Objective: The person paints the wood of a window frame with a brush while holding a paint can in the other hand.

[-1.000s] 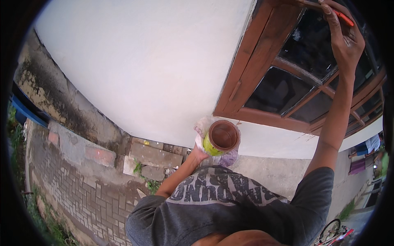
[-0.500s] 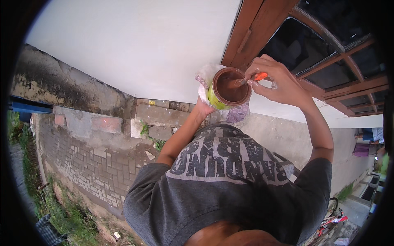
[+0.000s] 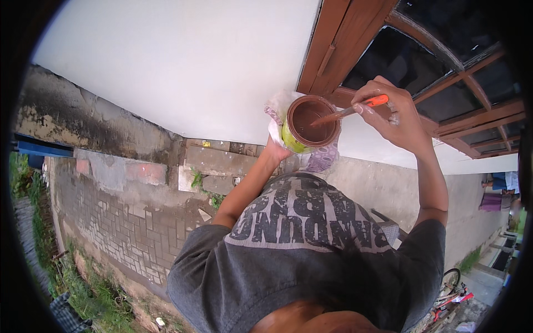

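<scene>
My left hand (image 3: pixel 276 149) is closed round the side of a green-yellow paint can (image 3: pixel 292 140), its fingers mostly hidden behind it. Brown paint (image 3: pixel 305 117) coats the can's inside and rim. A patterned cloth (image 3: pixel 323 157) and some whitish wrapping lie between the can and my hand. In my right hand (image 3: pixel 388 114) is a paintbrush (image 3: pixel 345 113) with an orange handle end, pinched between thumb and fingers. Its brown-coated bristles reach over the rim into the can's mouth. White smears show on my right fingers.
A brown wooden window frame (image 3: pixel 355 41) with dark panes rises at the upper right, beside a white wall (image 3: pixel 183 61). Paving (image 3: pixel 127 222) and a low stained wall (image 3: pixel 94 108) are on the left. A bicycle (image 3: pixel 452 283) stands at the lower right.
My right hand has moved slightly right, drawing the brush partly out, so more of its length shows above the can. The left hand and can stay nearly in place.
</scene>
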Demonstrator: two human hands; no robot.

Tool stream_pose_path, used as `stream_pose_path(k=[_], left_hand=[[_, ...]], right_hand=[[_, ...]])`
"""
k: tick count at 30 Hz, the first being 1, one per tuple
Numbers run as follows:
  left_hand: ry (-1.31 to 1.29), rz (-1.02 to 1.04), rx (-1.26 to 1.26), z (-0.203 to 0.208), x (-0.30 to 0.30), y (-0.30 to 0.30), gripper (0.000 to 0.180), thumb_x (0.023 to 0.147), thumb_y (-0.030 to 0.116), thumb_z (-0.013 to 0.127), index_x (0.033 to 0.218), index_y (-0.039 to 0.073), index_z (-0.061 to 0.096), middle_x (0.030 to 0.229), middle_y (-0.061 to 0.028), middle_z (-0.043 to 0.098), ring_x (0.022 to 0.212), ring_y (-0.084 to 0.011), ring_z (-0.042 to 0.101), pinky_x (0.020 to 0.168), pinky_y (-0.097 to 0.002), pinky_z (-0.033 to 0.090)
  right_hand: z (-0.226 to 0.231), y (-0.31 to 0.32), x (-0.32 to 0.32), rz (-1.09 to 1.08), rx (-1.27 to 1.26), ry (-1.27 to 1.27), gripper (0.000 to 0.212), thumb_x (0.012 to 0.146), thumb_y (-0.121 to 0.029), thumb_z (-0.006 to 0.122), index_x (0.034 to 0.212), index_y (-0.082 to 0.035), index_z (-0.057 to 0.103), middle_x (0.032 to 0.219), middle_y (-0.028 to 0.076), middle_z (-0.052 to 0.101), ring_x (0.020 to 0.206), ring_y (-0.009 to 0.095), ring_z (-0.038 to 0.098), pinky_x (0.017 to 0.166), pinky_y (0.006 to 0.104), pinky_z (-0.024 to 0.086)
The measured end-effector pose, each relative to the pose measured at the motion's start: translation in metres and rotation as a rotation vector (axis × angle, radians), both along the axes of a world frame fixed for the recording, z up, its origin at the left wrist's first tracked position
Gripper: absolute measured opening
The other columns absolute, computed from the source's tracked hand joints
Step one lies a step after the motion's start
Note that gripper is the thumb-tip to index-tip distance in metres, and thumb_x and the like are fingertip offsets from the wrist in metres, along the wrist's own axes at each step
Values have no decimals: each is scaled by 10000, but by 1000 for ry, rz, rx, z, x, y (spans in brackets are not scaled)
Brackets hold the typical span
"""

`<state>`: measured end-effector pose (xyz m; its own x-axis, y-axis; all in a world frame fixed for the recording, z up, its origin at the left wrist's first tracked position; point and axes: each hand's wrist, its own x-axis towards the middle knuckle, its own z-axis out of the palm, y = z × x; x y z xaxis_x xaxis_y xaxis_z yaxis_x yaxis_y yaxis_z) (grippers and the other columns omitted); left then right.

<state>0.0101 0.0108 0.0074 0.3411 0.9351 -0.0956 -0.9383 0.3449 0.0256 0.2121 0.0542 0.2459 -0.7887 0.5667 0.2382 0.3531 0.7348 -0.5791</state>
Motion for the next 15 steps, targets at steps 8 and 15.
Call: stream_pose_path(k=[8, 15], left_hand=[[-39, -25, 18, 3, 2, 3, 487, 1000, 364, 291, 1305, 42, 491, 1308, -174, 528, 1185, -321, 535, 1003, -500, 450], [-87, -31, 16, 13, 3, 9, 503, 994, 394, 304, 1338, 63, 461, 1339, -154, 507, 1212, -329, 510, 1028, -526, 415]], right_hand=[[3, 0, 10, -87, -4, 94, 89, 827, -91, 685, 893, -35, 664, 827, 74, 650, 795, 181, 567, 701, 306, 450], [21, 6, 20, -48, 96, 58, 85, 749, -23, 650, 831, -36, 632, 762, 51, 601, 802, 184, 526, 719, 322, 434]])
